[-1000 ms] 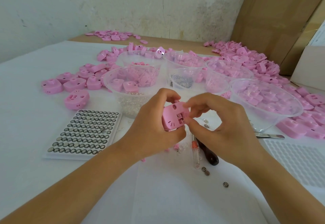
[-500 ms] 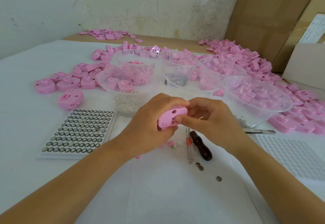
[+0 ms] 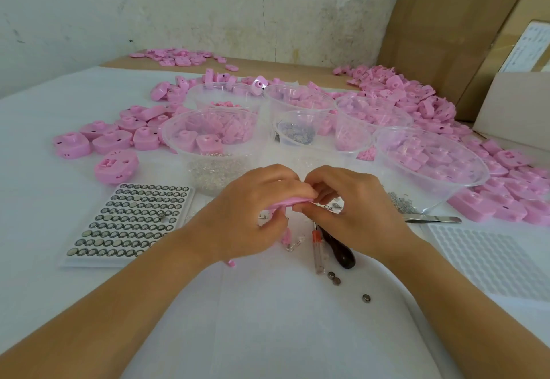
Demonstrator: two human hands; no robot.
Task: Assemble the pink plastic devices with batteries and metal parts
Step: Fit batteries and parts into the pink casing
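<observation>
I see the white desk point(image 3: 268, 334) carrying a battery tray point(image 3: 98, 262) at centre left, clear bowls point(image 3: 452, 194) across the middle, pink shells point(image 3: 401, 96) heaped upper right, and loose button cells point(image 3: 366, 298) lower centre.

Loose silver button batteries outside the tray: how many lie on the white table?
3. Two batteries lie side by side at the near end of the clear plastic tool; one lies alone, nearer and to the right. More may hide under the hands.
</observation>
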